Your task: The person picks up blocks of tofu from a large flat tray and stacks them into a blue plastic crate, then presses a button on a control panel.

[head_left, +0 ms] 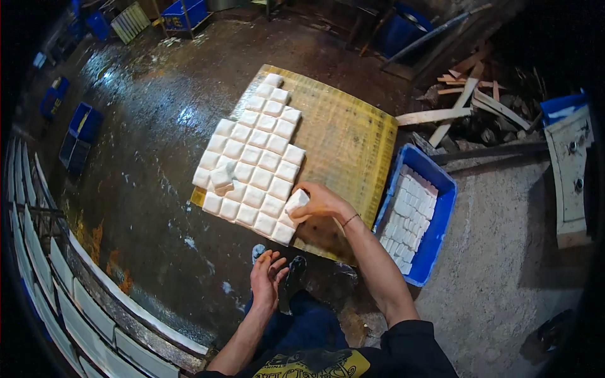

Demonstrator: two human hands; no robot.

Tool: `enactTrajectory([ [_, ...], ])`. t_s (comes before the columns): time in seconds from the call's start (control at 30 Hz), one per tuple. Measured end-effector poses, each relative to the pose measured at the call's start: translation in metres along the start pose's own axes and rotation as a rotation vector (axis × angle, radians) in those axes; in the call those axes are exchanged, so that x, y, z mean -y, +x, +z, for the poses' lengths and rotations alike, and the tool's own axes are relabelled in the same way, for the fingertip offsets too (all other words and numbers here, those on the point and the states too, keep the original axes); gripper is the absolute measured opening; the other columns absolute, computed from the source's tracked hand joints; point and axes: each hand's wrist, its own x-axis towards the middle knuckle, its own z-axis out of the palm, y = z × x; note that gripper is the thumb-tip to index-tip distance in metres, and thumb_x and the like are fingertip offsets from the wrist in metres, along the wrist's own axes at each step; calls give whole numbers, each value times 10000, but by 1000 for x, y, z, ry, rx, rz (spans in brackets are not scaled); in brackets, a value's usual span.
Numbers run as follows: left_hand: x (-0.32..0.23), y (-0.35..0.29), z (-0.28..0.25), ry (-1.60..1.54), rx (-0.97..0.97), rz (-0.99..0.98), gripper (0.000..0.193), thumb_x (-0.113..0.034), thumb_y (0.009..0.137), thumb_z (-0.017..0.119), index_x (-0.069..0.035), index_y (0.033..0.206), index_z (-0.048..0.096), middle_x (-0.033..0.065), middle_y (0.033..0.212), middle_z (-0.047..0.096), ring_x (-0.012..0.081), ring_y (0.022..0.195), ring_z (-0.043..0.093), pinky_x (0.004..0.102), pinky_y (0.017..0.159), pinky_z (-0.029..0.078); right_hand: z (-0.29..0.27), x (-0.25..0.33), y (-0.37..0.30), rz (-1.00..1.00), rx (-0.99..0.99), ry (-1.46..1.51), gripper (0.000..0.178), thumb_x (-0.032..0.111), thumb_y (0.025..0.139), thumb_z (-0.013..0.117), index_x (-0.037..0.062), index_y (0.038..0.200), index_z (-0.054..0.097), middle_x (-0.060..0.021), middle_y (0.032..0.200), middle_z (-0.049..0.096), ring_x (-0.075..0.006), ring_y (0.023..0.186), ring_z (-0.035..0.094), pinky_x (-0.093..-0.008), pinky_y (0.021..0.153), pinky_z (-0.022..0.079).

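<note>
White square tofu blocks (250,155) lie in close rows over the left part of a wide yellow board (343,138). One loose block (222,177) sits tilted on top of the others near the left edge. At the right border of the rows, my right hand (324,203) grips a tofu block (296,203) between thumb and fingers, against the neighbouring blocks. My left hand (267,280) hovers in front of the board's near edge, fingers apart and slightly curled, holding nothing.
Right of the board stands a blue crate (443,236) with many white blocks inside. Wood scraps (469,104) lie at the far right, near a pale wooden piece (570,170). Slanted grey panels (82,321) line the left. Blue crates (82,123) rest on the wet floor.
</note>
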Motion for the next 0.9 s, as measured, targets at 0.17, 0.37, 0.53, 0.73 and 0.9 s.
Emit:
enactTrajectory([
  [0.17, 17, -4, 5, 52, 47, -50, 381, -266, 972, 535, -52, 1281, 473, 116, 1199, 570, 240, 1050, 601, 387, 844, 507, -29, -34, -32, 72, 55, 563, 462, 58, 704, 788, 25, 1129, 609, -52, 1005, 654, -128, 898, 608, -267, 759, 499],
  [0.37, 40, -2, -30, 211, 29, -95, 392, -283, 960, 547, -60, 1275, 478, 123, 1167, 588, 255, 977, 636, 380, 786, 535, -107, -103, -192, 126, -224, 738, 507, 68, 755, 777, 31, 1203, 542, -62, 1021, 629, -139, 906, 615, -264, 736, 532],
  [0.53, 62, 12, -53, 329, -33, -167, 394, -290, 957, 553, -67, 1273, 479, 122, 1124, 602, 252, 932, 649, 376, 735, 547, -95, -228, -308, 590, -449, 608, 495, 94, 765, 778, 60, 1221, 587, -24, 941, 602, -90, 776, 579, -245, 636, 493],
  [0.73, 66, 21, -63, 420, 6, -184, 485, -344, 957, 535, -86, 1352, 423, 132, 1226, 536, 269, 994, 608, 406, 787, 525, -33, -305, -327, 831, -530, 127, 520, 337, 677, 826, 27, 1076, 701, -185, 980, 704, -266, 923, 678, -357, 816, 527],
  [0.9, 76, 15, -36, 451, 17, -209, 459, -306, 961, 530, -79, 1345, 424, 118, 1186, 567, 259, 951, 635, 395, 767, 532, -14, -334, -325, 860, -403, 230, 502, 441, 815, 664, 14, 1077, 694, -194, 1077, 685, -310, 954, 671, -374, 869, 510],
])
